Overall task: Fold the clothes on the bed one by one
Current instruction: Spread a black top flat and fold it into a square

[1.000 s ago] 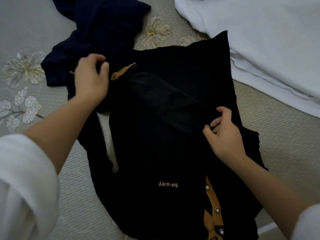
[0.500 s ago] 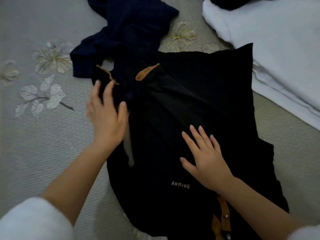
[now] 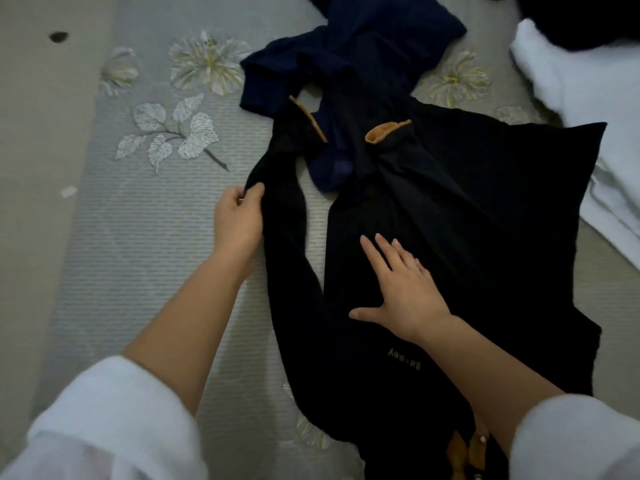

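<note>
On the bed, the black garment lies flat with its long axis running from the person up and away, the collar end near and the hem far. Left of the garment's body, its sleeve stretches out as a long strip, separated from the body by a narrow gap of bedcover. The left hand pinches the outer edge of this sleeve between thumb and fingers, so it is the nearer hand for carrying the sleeve rightward over the body, which I judge to be the coming fold. On the body itself, the right hand lies flat with fingers spread, holding nothing, only pressing the cloth. Above the garment, a navy garment lies crumpled, touching and partly overlapping its far end, so it may catch. Right of the black garment lies white fabric, just beside its edge.
</note>
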The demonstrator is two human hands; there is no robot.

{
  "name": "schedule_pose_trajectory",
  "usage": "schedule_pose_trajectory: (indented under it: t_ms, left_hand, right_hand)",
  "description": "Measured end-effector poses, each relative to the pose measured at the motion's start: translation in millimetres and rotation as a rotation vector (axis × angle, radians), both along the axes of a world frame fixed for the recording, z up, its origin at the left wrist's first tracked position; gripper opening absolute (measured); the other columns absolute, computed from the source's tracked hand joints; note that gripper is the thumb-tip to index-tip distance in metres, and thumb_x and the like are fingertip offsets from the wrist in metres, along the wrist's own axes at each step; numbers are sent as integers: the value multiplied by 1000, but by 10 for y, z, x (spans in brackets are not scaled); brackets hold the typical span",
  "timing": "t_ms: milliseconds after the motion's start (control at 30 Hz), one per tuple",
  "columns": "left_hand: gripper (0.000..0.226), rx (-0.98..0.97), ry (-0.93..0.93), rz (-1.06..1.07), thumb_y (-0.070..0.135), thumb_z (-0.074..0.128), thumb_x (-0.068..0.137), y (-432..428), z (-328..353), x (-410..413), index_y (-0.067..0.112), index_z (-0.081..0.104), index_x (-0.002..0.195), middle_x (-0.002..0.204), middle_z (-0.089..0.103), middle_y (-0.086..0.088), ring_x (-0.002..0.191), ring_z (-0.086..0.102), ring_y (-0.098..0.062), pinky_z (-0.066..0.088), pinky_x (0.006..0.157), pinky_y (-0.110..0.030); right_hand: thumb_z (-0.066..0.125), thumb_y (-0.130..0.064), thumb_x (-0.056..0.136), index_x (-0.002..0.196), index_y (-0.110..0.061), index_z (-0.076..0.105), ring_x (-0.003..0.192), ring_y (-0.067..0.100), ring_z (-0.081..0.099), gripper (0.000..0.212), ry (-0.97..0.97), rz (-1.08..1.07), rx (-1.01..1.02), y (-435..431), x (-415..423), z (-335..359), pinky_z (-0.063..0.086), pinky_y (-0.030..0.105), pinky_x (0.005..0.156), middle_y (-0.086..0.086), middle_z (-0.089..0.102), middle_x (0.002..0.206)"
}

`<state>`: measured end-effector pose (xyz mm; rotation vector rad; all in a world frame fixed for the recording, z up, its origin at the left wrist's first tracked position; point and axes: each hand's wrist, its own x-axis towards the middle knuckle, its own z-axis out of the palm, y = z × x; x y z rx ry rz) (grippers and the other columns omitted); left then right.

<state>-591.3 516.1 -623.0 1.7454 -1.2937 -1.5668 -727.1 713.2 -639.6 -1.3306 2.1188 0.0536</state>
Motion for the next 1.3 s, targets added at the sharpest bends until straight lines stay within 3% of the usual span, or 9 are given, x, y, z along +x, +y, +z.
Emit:
schedule_pose_trajectory:
  t_ms: [267,333,400,500,700,867,1067,1167,1300]
  left_hand:
    - [19,-315,194,534,19,55,84,-63,600,757,24,48,67,69,49,2,67,47,-10,39,64,-31]
    - [23,-493,122,394,20,58,83,17,683,685,25,43,65,73,51,5,70,47,-5,37,68,-27]
    - [16,-568,-85,108,23,63,84,115,629,582,25,52,74,113,61,0,111,52,-6,35,94,-23]
    - [22,-401,-445,-300,33,67,84,221,366,594,25,66,104,141,48,-8,141,23,-18,9,117,-30]
    - [25,-51,-328,34,31,58,88,275,27,876,24,58,112,116,59,3,94,57,-6,43,70,-20]
    - [58,-70,-266,45,31,69,85,35,-83,709,10,43,133,126,54,-4,112,56,-16,46,96,-30]
    - [33,344,117,242,19,72,81,-239,36,558,9,65,112,103,71,-9,86,69,-19,57,68,-29]
    - [11,197,181,482,20,64,83,-270,264,707,15,64,93,79,68,0,59,65,-8,47,47,-17]
    - [12,-120,169,651,13,62,83,-57,584,864,20,59,74,69,61,5,57,59,-4,47,56,-20]
  right_hand:
    - [73,-63,66,150,-27,-17,146,23,3,128,42,30,123,-166,13,164,29,46,114,-1,-4,159]
    - [72,-65,67,151,-25,-14,145,23,3,126,50,46,156,-188,20,180,29,46,114,-1,-5,159]
    - [71,-65,68,151,-24,-14,146,23,1,126,53,58,184,-205,22,190,29,46,114,-1,-7,159]
    - [68,-66,70,150,-23,-17,146,24,-2,125,62,76,222,-219,26,189,27,46,115,1,-10,159]
    - [66,-66,72,148,-19,-21,147,28,-6,125,98,115,271,-260,55,181,22,49,116,5,-13,159]
    - [64,-66,74,147,-14,-23,147,31,-5,125,126,151,309,-303,79,181,25,52,114,8,-13,159]
    - [63,-65,76,147,-11,-24,146,33,-5,124,138,169,331,-320,95,194,26,53,114,9,-14,158]
    - [62,-66,76,147,-11,-24,146,33,-6,124,138,169,319,-309,82,181,26,52,114,9,-14,158]
    - [60,-68,76,148,-14,-22,146,31,-7,122,138,172,274,-252,64,146,23,51,113,8,-15,159]
